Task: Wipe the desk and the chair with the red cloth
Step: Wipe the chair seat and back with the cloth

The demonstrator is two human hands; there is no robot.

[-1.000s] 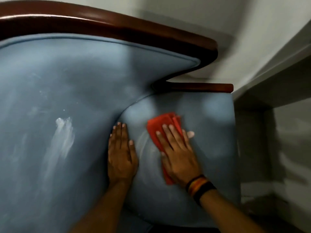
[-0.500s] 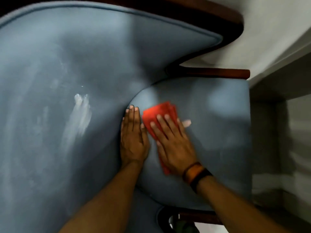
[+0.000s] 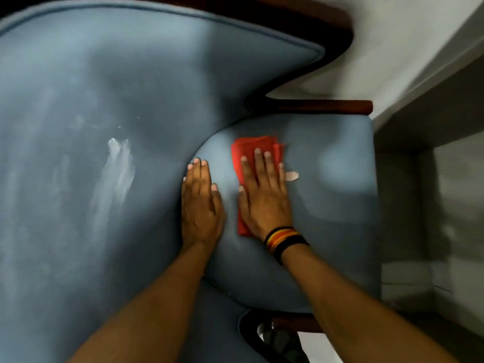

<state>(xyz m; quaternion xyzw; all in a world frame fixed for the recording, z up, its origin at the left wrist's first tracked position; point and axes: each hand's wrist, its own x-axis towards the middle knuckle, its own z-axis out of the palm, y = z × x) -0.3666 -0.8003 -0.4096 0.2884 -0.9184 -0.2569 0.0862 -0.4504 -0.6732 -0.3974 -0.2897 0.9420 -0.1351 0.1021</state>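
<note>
A blue upholstered chair [image 3: 335, 205] with a dark wooden frame fills most of the head view. Its backrest spreads across the left and its seat lies in the middle. The folded red cloth [image 3: 251, 149] lies on the seat. My right hand [image 3: 264, 197], with striped bands on the wrist, presses flat on the cloth and covers most of it. My left hand [image 3: 200, 203] rests flat and bare on the seat's left edge, where the seat meets the backrest. A small gap separates the two hands.
White smear marks [image 3: 115, 176] streak the chair's backrest on the left. A wooden armrest [image 3: 327, 107] runs along the far side of the seat. A grey wall and ledge [image 3: 429, 82] stand close on the right. The floor [image 3: 458, 231] shows at the right edge.
My right hand slid the cloth to the left against my left hand, then back to the right on the seat. My left hand stayed at the seat's edge. The camera view shifted.
</note>
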